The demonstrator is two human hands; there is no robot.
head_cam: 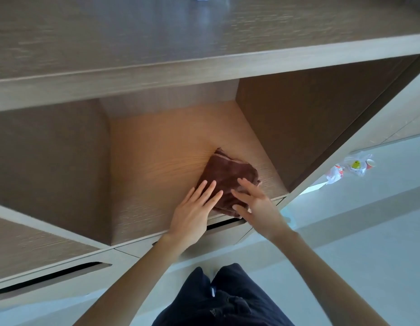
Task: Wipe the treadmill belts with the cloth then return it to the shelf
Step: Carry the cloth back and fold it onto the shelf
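Note:
A folded brown cloth lies on the wooden shelf, near the front right of an open compartment. My left hand lies flat with straight fingers on the cloth's left edge. My right hand rests on the cloth's near right corner, its fingers spread over the top and its thumb under the front edge. No treadmill is in view.
The compartment has dark side walls and a thick top board overhead. A closed drawer front with a slot handle sits just below the shelf. A plastic bag with cups lies on the pale floor at the right.

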